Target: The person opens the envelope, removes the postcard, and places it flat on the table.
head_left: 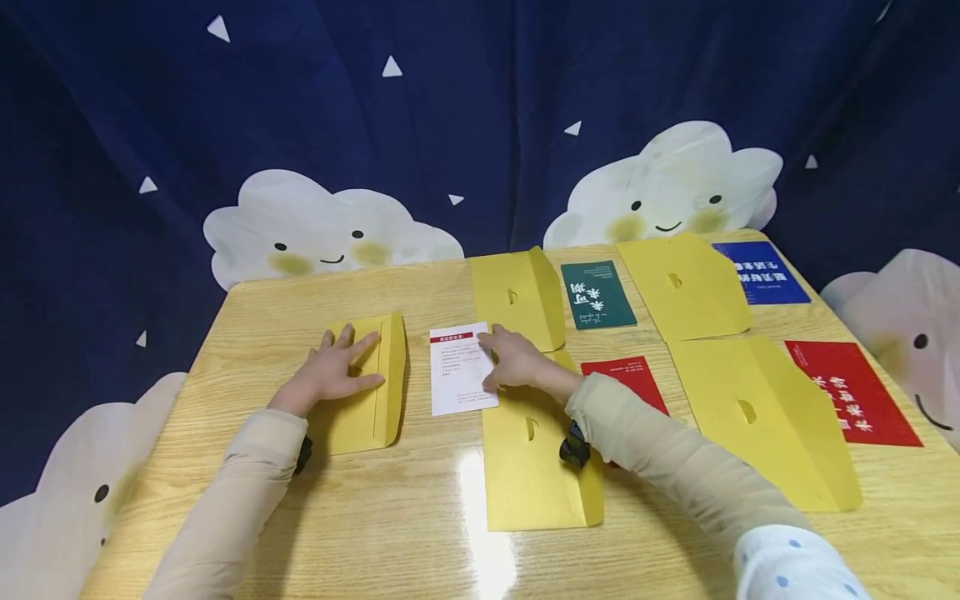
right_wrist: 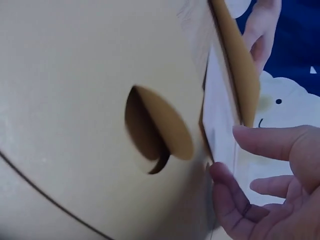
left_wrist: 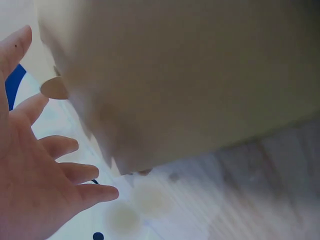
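My left hand (head_left: 336, 372) rests with spread fingers on a yellow envelope (head_left: 356, 429) at the table's left; its flap edge points right. In the left wrist view that envelope (left_wrist: 200, 75) looms large beside the spread fingers (left_wrist: 82, 172). A white printed card (head_left: 456, 379) with a red strip along its top lies mid-table. My right hand (head_left: 522, 358) touches the card's right edge, thumb and forefinger apart. Beneath that hand lies another yellow envelope (head_left: 517, 479) with a half-round thumb cut. From the right wrist, the card (right_wrist: 220, 107) shows close to the thumb and fingertips.
More yellow envelopes lie behind (head_left: 498, 304) and at the right (head_left: 750, 450). Among them are a green card (head_left: 597, 292), a red card (head_left: 637, 379), a blue card (head_left: 772, 279) and a larger-looking red card (head_left: 873, 408). A dark blue curtain (head_left: 487, 100) hangs behind the wooden table (head_left: 375, 533).
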